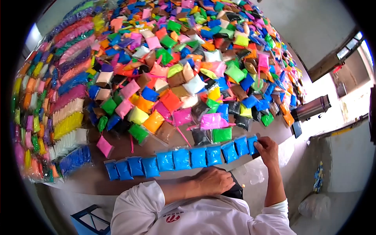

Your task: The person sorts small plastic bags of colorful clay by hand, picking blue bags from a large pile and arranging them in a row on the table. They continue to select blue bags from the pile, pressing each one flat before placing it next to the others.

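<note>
A row of several light blue packets (181,158) lies along the near edge of the table, most of them side by side and slightly overlapping. At the row's right end, my right hand (268,149) has its thumb and fingers pinched on the last blue packet (252,145). My left hand (215,181) rests curled at the table edge, below the middle of the row; its fingers are folded in and what they hold, if anything, is hidden.
A large heap of mixed coloured packets (170,101) covers the table (98,172) beyond the row. Sorted packet rows (68,124) line the left side. A metal flask (313,108) lies at the right edge. Below left stands a blue frame (91,220).
</note>
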A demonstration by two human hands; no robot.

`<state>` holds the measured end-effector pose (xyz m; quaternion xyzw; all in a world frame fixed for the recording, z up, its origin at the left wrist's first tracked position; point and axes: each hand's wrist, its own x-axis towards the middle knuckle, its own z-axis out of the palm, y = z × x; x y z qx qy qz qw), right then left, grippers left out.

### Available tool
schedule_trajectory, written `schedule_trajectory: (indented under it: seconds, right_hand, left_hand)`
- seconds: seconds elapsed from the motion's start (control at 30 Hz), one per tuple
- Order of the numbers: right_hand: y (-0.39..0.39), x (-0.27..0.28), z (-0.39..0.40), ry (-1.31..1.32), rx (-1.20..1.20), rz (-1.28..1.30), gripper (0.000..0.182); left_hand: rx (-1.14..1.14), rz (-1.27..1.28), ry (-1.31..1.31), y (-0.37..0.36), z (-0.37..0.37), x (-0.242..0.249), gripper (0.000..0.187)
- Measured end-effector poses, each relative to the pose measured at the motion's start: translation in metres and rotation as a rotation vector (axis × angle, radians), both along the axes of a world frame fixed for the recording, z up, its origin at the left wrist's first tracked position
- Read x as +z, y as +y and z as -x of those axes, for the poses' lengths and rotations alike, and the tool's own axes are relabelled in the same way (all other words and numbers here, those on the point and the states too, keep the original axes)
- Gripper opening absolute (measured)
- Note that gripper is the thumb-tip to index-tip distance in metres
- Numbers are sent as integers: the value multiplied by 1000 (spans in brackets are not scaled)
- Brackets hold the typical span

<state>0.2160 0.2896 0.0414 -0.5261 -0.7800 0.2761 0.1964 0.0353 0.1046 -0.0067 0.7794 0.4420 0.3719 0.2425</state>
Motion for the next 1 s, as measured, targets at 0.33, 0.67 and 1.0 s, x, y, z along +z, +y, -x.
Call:
schedule_trajectory:
  seconds: [0.33, 0.67, 1.0]
  right_hand:
    - [7, 57, 114, 71, 388, -396, 39]
    - [13, 67, 314, -12, 987, -775, 59]
    - [142, 59, 311, -396, 895, -930, 39]
  left_hand:
    - [-13, -114, 79, -2, 11, 13, 16]
    - [-57, -48, 274, 0, 4, 8, 18]
    - [-162, 103, 31, 3, 0, -7, 22]
